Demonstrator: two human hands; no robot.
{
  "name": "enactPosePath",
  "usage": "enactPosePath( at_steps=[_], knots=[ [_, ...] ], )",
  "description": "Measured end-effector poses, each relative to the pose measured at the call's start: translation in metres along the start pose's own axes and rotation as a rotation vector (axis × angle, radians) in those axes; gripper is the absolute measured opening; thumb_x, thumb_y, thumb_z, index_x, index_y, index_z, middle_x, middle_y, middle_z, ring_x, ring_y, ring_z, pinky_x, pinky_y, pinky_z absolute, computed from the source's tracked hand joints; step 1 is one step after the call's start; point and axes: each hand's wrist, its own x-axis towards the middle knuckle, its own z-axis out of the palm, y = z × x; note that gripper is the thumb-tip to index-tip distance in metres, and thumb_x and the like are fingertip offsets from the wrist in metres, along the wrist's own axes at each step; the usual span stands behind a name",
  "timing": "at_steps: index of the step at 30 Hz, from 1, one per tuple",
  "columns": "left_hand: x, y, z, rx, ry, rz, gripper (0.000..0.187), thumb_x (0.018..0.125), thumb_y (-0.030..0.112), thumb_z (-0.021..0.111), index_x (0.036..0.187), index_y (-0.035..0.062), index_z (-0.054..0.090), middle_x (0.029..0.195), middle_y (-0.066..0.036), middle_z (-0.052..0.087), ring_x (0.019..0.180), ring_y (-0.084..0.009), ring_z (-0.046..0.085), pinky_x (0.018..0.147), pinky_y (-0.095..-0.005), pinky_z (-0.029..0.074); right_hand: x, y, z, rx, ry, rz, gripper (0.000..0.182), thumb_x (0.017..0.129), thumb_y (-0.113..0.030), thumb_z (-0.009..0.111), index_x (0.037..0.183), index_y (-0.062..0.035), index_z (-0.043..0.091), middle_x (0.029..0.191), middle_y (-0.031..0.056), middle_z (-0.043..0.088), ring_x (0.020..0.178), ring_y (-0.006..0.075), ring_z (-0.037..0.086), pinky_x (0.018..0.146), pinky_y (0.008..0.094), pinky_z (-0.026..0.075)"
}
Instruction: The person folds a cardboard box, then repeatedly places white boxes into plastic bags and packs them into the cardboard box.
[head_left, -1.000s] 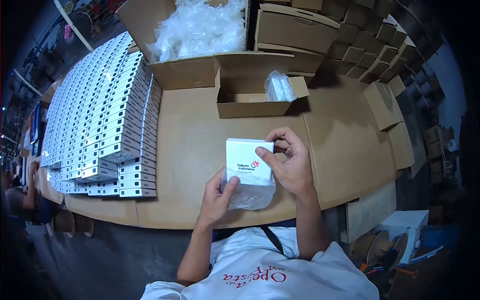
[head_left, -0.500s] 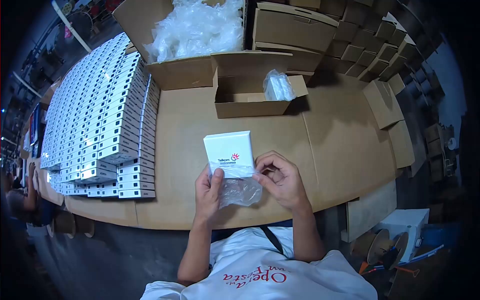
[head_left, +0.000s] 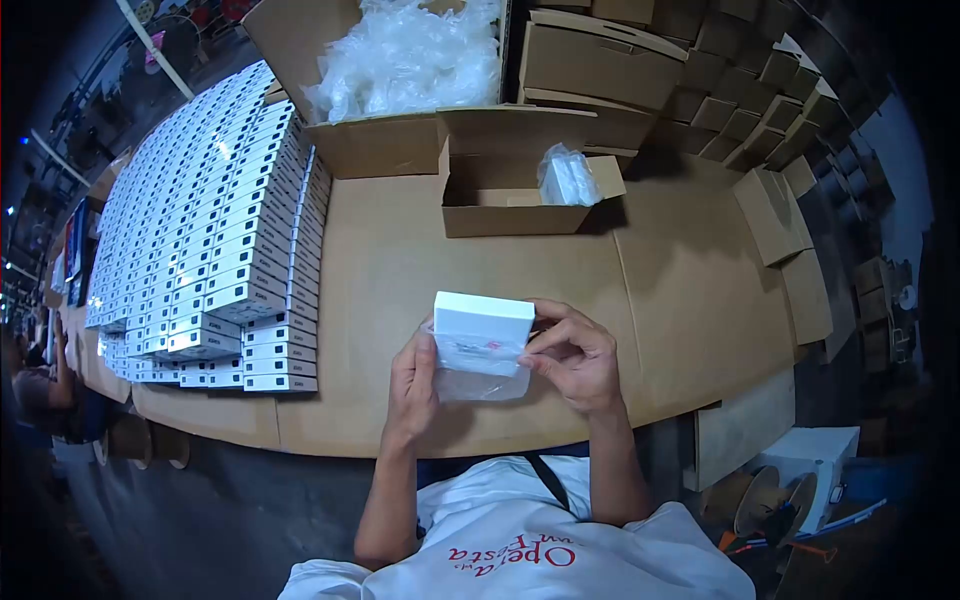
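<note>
A small white box [head_left: 482, 318] with a printed logo is held above the cardboard-covered table [head_left: 690, 290], tilted so its top edge faces me. A clear plastic bag [head_left: 478, 370] covers its lower part. My left hand [head_left: 411, 383] grips the box and bag on the left side. My right hand [head_left: 570, 355] pinches the bag and box on the right side. Both hands hold the same box close to the table's near edge.
Rows of stacked white boxes [head_left: 210, 230] fill the table's left. A big carton of clear bags [head_left: 405, 60] stands at the back; an open small carton [head_left: 520, 185] holds a bagged item [head_left: 568, 178]. Folded cartons [head_left: 760, 120] pile at right. Another person [head_left: 45, 385] is far left.
The box has tilted from face-up to edge-on and shifted slightly right. The bag has been drawn further up over it, and my right hand has moved up to the box's side.
</note>
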Motion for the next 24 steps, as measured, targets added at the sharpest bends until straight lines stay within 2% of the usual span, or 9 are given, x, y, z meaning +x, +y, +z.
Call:
enactPosePath(
  at_steps=[5,9,10,12,13,17,20,21,24],
  knots=[
    [0.007,-0.001,0.003,0.057,0.016,0.137,0.058,0.114,0.037,0.03,0.157,-0.0017,0.036,0.138,-0.016,0.059,0.119,-0.0217,0.058,0.107,-0.0362,0.044,0.008,-0.007,-0.002,-0.124,0.023,-0.153,0.023,0.072,0.01,0.084,0.09,-0.0035,0.077,0.129,0.0178,0.064,0.105,0.0229,0.065,0.082,0.032,0.057],
    [0.006,0.006,0.002,-0.015,-0.071,0.134,0.062,0.113,0.042,0.028,0.162,0.003,0.026,0.141,-0.018,0.056,0.12,-0.0246,0.058,0.107,-0.0407,0.044,0.009,-0.006,-0.002,-0.029,-0.006,-0.111,0.022,0.071,0.009,0.084,0.088,-0.0033,0.077,0.123,0.0157,0.065,0.102,0.0213,0.065,0.081,0.031,0.056],
    [0.007,0.005,0.002,-0.013,-0.08,0.139,0.063,0.113,0.043,0.028,0.163,0.0042,0.024,0.141,-0.018,0.056,0.12,-0.0251,0.058,0.107,-0.0414,0.044,0.008,-0.007,-0.002,-0.14,-0.013,-0.094,0.022,0.071,0.009,0.084,0.088,-0.0035,0.077,0.123,0.0149,0.065,0.101,0.0212,0.065,0.08,0.0307,0.055],
    [0.005,0.007,0.001,-0.02,-0.07,0.133,0.063,0.113,0.043,0.028,0.161,0.0035,0.028,0.14,-0.018,0.057,0.12,-0.0259,0.058,0.106,-0.0416,0.044,0.007,-0.014,-0.003,-0.359,-0.027,-0.057,0.021,0.07,0.008,0.084,0.086,-0.004,0.077,0.121,0.0132,0.066,0.101,0.0209,0.065,0.078,0.0303,0.054],
    [0.005,0.008,0.001,-0.023,-0.066,0.129,0.062,0.113,0.043,0.028,0.161,0.0031,0.03,0.14,-0.018,0.057,0.121,-0.0262,0.058,0.106,-0.0417,0.044,0.008,-0.022,-0.004,-0.448,-0.044,-0.099,0.02,0.07,0.007,0.085,0.085,-0.0041,0.077,0.115,0.0102,0.068,0.099,0.0203,0.065,0.076,0.0308,0.053],
    [0.006,0.015,-0.001,0.152,-0.054,0.118,0.06,0.113,0.042,0.028,0.156,0.0012,0.04,0.137,-0.019,0.06,0.122,-0.0284,0.058,0.108,-0.0422,0.043,0.008,-0.034,-0.008,-0.479,-0.112,-0.037,0.018,0.071,0.003,0.084,0.086,-0.0038,0.077,0.107,0.008,0.067,0.093,0.0199,0.064,0.077,0.032,0.052],
    [0.008,0.014,-0.003,0.2,-0.025,0.17,0.061,0.113,0.042,0.028,0.155,-0.0008,0.04,0.136,-0.019,0.061,0.121,-0.0293,0.059,0.109,-0.0434,0.042,0.008,-0.028,-0.008,-0.417,-0.096,0.049,0.017,0.072,0.002,0.084,0.086,-0.0038,0.077,0.107,0.0079,0.067,0.091,0.0206,0.063,0.079,0.0323,0.052],
    [0.009,0.013,-0.002,0.186,-0.029,0.181,0.059,0.113,0.039,0.032,0.153,-0.0032,0.043,0.137,-0.018,0.06,0.119,-0.0272,0.061,0.108,-0.0416,0.044,0.005,-0.024,-0.007,-0.415,-0.119,0.082,0.016,0.074,0.001,0.083,0.088,-0.0031,0.076,0.108,0.0083,0.067,0.092,0.0211,0.064,0.08,0.0332,0.053],
    [0.008,-0.004,0.003,-0.152,-0.12,0.048,0.055,0.113,0.035,0.036,0.149,-0.005,0.046,0.136,-0.016,0.059,0.117,-0.0241,0.061,0.105,-0.0386,0.047,0.003,-0.013,-0.003,-0.411,-0.197,0.164,0.012,0.081,-0.001,0.079,0.091,-0.0013,0.072,0.114,0.0097,0.067,0.095,0.0225,0.066,0.083,0.0357,0.053]
  ],
)
